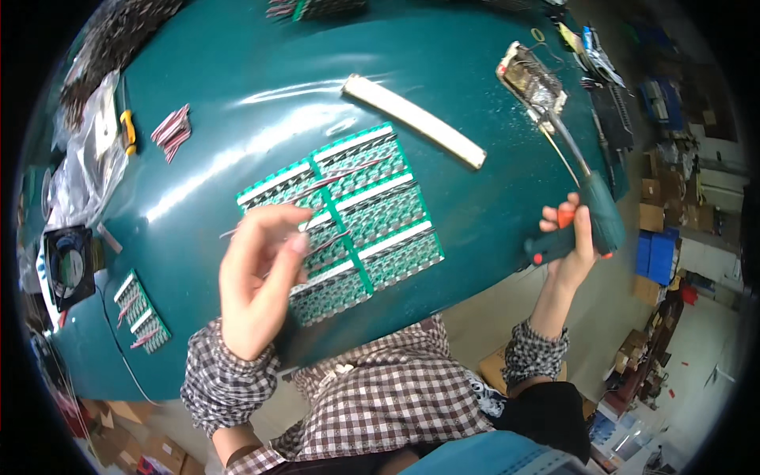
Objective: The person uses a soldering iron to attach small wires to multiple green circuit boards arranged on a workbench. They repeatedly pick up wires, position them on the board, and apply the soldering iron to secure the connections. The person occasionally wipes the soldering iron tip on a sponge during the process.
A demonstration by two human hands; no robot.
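Note:
My right hand (571,237) is wrapped round the dark green pistol grip of a soldering gun (603,210) with a red trigger. Its metal barrel points away from me, and the tip reaches the edge of a small, stained solder tray (532,75). Over the left part of a panel of green circuit boards (388,207) hovers my left hand (265,265), fingers curled and thumb bent toward them. A thin wire end pokes out beside its knuckles; the palm side is partly hidden. Several reddish and white wires (360,169) lie across the panel.
A long white strip (416,120) lies beyond the panel. On the left are a wire bundle (172,133), a yellow-handled screwdriver (128,133), a plastic bag (91,162), a black fan (70,267) and a smaller board piece (142,313). The green table's (467,277) near edge runs before me.

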